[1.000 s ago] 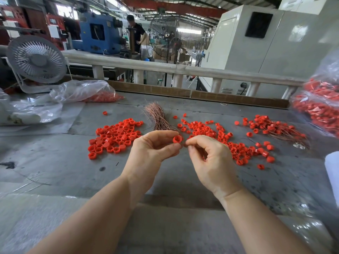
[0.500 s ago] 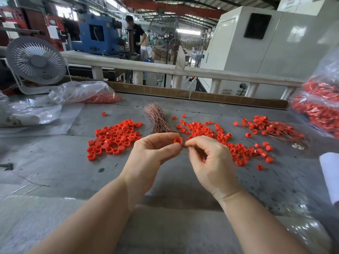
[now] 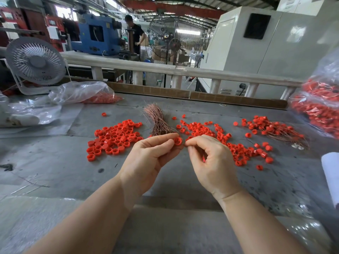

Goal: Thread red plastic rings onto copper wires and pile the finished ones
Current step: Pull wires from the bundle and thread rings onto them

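My left hand pinches one red plastic ring between thumb and forefinger, above the grey table. My right hand is right beside it, fingertips pinched together at the ring's right side; the thin wire it seems to hold is too fine to make out. A bundle of copper wires lies just behind the hands. Loose red rings lie in a pile at the left and a second pile in the middle. Finished rings on wires are heaped at the right.
A clear bag of red rings and a white desk fan sit at the back left. A large bag of finished pieces stands at the right edge, a white roll below it. A wooden strip borders the table's far side.
Both hands have stayed together at the ring with only slight finger movement; the view has shifted a little.
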`<state>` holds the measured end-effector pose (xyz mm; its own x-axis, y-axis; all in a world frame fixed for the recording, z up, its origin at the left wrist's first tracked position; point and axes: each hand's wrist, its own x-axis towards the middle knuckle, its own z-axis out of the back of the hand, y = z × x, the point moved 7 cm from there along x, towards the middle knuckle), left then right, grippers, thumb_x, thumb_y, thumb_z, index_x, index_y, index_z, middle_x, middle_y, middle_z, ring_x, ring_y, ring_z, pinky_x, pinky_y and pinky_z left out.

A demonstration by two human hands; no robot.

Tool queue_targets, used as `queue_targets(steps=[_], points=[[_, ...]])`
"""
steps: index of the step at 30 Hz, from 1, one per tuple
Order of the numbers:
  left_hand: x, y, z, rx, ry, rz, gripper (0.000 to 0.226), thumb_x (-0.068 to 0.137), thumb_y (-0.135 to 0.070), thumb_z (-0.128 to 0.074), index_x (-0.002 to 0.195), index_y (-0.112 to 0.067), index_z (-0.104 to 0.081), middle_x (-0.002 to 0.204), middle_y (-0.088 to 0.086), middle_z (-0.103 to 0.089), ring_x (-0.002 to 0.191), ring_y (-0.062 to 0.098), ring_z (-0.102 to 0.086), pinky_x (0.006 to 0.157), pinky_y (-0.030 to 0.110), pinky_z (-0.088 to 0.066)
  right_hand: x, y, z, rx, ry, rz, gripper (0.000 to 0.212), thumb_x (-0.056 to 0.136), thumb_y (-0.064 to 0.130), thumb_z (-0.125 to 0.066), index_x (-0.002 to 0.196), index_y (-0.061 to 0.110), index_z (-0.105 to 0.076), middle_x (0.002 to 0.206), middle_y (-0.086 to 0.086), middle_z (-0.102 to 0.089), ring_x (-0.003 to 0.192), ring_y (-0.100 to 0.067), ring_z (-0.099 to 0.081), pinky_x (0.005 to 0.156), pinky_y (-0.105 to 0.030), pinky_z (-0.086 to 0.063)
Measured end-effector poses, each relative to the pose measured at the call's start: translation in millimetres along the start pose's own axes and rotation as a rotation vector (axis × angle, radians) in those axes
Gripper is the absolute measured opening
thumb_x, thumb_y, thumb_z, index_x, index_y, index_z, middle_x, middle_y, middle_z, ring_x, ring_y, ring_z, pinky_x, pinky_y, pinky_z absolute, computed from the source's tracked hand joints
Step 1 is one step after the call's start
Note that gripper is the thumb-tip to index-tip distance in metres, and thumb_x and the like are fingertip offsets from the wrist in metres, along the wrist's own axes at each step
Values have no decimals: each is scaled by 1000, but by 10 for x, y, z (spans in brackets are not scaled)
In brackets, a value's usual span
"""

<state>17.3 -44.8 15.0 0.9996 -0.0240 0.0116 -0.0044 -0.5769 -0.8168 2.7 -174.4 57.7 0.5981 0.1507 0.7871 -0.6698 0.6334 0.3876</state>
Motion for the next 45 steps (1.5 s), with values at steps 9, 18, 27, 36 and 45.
queue_targets(steps=[9, 18, 27, 36, 45], points=[[-12, 6, 2, 80, 3, 12, 21, 82, 5, -53, 83, -7, -71, 76, 8, -73, 67, 13, -70, 57, 18, -54, -4, -18, -2, -18, -5, -8, 12, 80, 6, -58, 76, 8, -68, 68, 3, -59, 64, -8, -49, 62, -20, -40], [-23, 16, -41, -16, 30, 38, 32, 84, 12, -47, 75, -3, -73, 76, 13, -72, 69, 15, -71, 62, 18, -56, -2, -57, -9, 1, 8, -46, 13, 81, 9, -56, 77, 10, -68, 71, 5, -61, 65, -10, -54, 62, -18, -42], [-16, 19, -21, 8, 19, 55, 20, 83, 5, -52, 82, -2, -71, 75, 12, -72, 69, 14, -71, 60, 17, -55, 0, -55, -14, 0, 9, -37, 13, 81, 8, -56, 77, 10, -68, 72, 3, -63, 67, -12, -57, 63, -22, -45], [-14, 33, -28, -14, 39, 55, 26, 78, 7, -52, 73, -4, -75, 77, 13, -72, 71, 16, -71, 60, 16, -55, -2, -57, -6, 17, 10, -45, 14, 82, 9, -56, 78, 10, -69, 73, 4, -64, 68, -12, -57, 63, -24, -47], [-8, 22, -22, -3, 46, 21, 21, 64, 0, -58, 71, -6, -76, 75, 12, -72, 71, 17, -71, 59, 16, -54, -7, -86, -37, 48, 45, -87, 16, 82, 12, -53, 80, 12, -69, 76, 4, -65, 72, -12, -59, 66, -26, -48]])
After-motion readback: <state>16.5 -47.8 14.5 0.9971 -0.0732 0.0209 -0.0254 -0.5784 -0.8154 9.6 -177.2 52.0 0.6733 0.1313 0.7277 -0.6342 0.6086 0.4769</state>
